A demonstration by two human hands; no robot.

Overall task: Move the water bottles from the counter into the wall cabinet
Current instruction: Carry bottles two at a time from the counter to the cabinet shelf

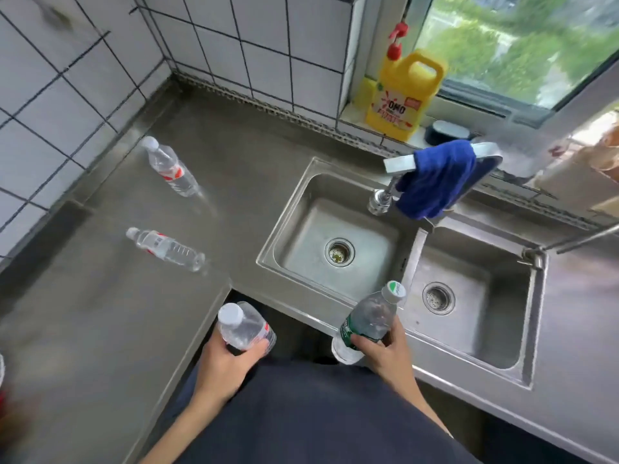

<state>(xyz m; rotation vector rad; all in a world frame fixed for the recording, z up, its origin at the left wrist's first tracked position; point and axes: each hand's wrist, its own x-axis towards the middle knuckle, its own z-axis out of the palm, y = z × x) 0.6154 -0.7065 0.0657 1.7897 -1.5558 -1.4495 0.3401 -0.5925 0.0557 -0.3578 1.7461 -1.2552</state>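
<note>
Both hands are loaded. The left hand (222, 366) has its fingers curled round the lower body of a clear white-capped bottle (246, 326), held near the body, just off the bench's (100, 313) inner corner. The right hand (385, 353) grips a green-labelled bottle (368, 319) round its middle, green cap tilted up and to the right, over the near rim of the sink (301, 182).

Two more water bottles sit out on the bench to the left. The farther red-labelled bottle (170, 167) is close to the tiled wall (67, 95), cap pointing far-left. The nearer red-labelled bottle (165, 249) is well apart from it, closer to the bench's near edge. In this wide view I cannot tell whether either one stands or lies.

A blue cloth (435, 179) hangs over the tap at the far side of the twin-basin sink, and a yellow detergent jug (405, 95) stands on the window sill beyond it.
</note>
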